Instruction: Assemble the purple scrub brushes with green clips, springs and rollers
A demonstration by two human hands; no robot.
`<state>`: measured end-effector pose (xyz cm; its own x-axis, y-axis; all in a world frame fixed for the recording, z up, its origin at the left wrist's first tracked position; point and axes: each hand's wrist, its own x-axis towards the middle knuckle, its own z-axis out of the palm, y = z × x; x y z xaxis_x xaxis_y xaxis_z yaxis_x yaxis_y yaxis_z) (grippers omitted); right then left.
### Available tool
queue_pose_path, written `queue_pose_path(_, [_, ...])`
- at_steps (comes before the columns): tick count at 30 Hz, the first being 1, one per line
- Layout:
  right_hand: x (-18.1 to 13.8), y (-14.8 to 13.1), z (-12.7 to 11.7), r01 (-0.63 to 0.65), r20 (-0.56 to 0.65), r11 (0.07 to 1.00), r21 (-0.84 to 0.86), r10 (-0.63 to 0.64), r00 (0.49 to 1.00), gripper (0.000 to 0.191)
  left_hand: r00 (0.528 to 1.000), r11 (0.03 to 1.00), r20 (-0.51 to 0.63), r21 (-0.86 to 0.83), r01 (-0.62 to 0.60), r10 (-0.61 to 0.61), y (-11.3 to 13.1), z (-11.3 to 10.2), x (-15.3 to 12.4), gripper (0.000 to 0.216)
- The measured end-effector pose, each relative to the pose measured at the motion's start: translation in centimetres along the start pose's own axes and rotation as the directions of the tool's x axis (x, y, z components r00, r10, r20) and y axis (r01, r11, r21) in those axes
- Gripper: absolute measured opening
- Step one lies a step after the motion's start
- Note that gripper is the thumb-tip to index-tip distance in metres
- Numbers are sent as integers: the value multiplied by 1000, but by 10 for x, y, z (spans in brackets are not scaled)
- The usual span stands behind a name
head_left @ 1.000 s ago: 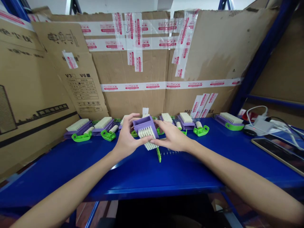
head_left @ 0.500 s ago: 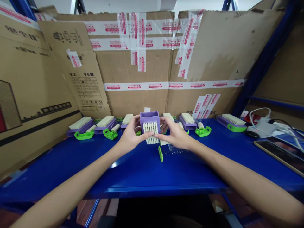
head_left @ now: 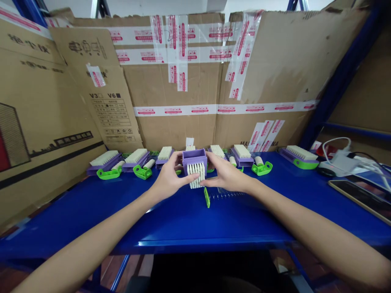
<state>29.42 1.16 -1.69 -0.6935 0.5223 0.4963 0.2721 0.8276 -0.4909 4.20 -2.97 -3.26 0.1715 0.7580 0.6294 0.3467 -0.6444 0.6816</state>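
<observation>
Both hands hold one purple brush (head_left: pixel 195 162) with white bristles, upright, just above the blue table (head_left: pixel 171 219). My left hand (head_left: pixel 169 178) grips its left side, fingers curled round the purple body. On the other side, my right hand (head_left: pixel 225 175) pinches it with thumb and fingers. Its bristles face me and hang downward. A green comb piece with thin metal teeth (head_left: pixel 214 196) lies on the table right below my right hand.
A row of purple brushes with green handles (head_left: pixel 107 163) lines the back of the table against taped cardboard sheets (head_left: pixel 195 81). Another brush (head_left: pixel 297 156) lies at the right. A white charger with cables (head_left: pixel 339 160) and a phone (head_left: pixel 362 197) lie at far right.
The brush has turned from tilted to upright between my hands and has come down a little toward the table. Both hands kept their grip.
</observation>
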Motion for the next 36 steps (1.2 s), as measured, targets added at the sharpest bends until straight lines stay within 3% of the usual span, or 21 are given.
queue_pose_path(12, [2, 4, 0, 32, 54, 996, -88, -27, 998, 99, 999, 999, 30, -1, 43, -43, -4, 0, 1, 65])
queue_pose_path(23, [0, 0, -6, -3, 52, 990, -144, 10, 999, 70, 996, 998, 72, -33, 49, -46, -10, -2, 2, 63])
queue_pose_path(36, [0, 5, -5, 6, 41, 989, -150, 0, 999, 61, 991, 999, 125, -6, 54, -52, -9, -3, 3, 64])
